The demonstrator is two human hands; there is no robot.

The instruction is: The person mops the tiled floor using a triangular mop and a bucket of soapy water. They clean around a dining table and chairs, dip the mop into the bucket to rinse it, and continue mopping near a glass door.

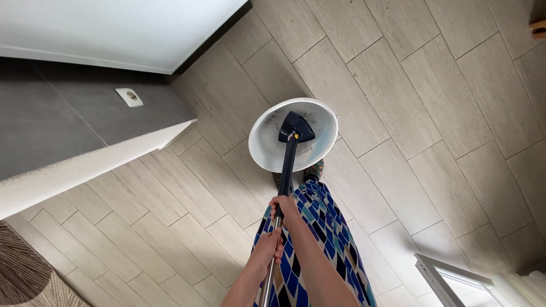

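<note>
Both my hands grip a long mop pole (287, 167), dark at its lower part and metal near me. My right hand (284, 208) holds it further down the pole; my left hand (266, 250) holds it closer to my body. The dark blue triangular mop head (296, 126) rests inside a round white basin (259, 139) of greyish water on the tiled floor. The basin stands just in front of my feet (313, 169). My blue patterned dress (318, 227) hangs below my hands.
A grey wall panel with a white socket (129, 97) and a white wall corner (85, 165) stand to the left. A brown patterned rug (28, 281) lies at the bottom left. A white frame (449, 278) sits at the bottom right.
</note>
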